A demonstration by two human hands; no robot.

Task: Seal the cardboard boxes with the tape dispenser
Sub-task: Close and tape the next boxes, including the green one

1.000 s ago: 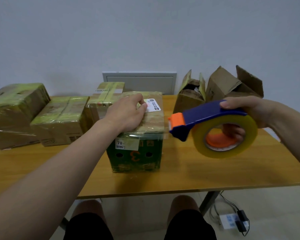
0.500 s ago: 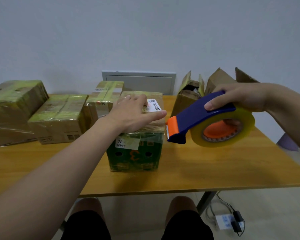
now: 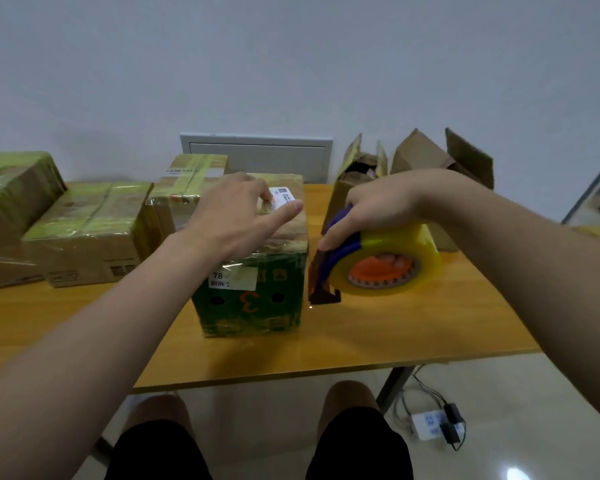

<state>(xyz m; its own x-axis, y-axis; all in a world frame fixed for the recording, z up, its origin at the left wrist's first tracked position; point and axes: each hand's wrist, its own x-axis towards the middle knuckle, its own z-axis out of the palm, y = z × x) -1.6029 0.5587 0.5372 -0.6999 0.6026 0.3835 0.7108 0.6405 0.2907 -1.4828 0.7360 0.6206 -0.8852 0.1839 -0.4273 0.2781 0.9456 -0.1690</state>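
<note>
A green cardboard box (image 3: 253, 299) with an orange "3" stands mid-table, its brown top covered in clear tape. My left hand (image 3: 236, 216) lies flat on that top with straight fingers. My right hand (image 3: 371, 206) grips the blue handle of a tape dispenser (image 3: 378, 268) carrying a large yellowish roll on an orange hub. The dispenser sits just right of the box, its orange blade end pointing down near the box's right side, close to the tabletop.
Three taped boxes (image 3: 90, 230) stand at the back left of the wooden table (image 3: 395, 334). Two open boxes (image 3: 430, 161) with raised flaps stand at the back right. A power strip (image 3: 433, 422) with cables lies on the floor under the right table edge.
My right hand has lowered the dispenser from mid-air and tipped its blade end downward beside the box's right side. My left hand has spread flatter across the box top.
</note>
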